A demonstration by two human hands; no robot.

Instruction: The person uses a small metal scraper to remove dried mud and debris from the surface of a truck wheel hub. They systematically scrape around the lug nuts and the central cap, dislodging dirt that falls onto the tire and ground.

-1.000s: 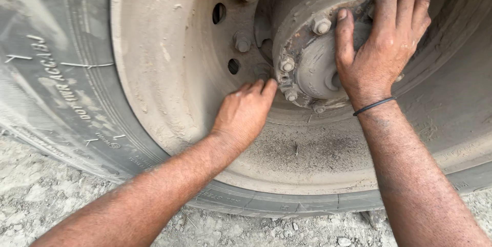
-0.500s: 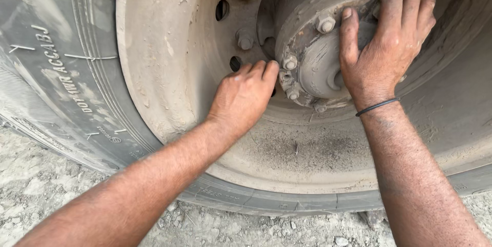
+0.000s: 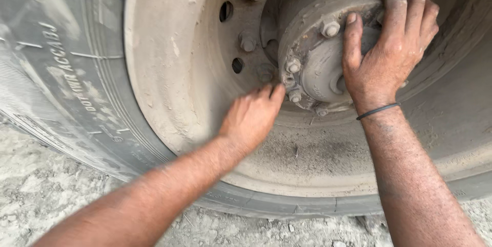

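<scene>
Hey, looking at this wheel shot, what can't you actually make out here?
- Head view: the left hand is motion-blurred, so what its fingertips touch by the hub bolts is unclear.
- The right hand covers part of the hub; whatever lies under its palm is hidden.
- The wheel's top and right side are cut off by the frame edges.
- The tyre lettering is dusty and slanted.
- The holes in the wheel are too dark to see into.

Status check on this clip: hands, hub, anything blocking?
Right hand spread over the hub cap, gripping nothing. Left hand open, fingertips at a lower hub bolt. Dusty wheel rim; nothing in the way.
</scene>
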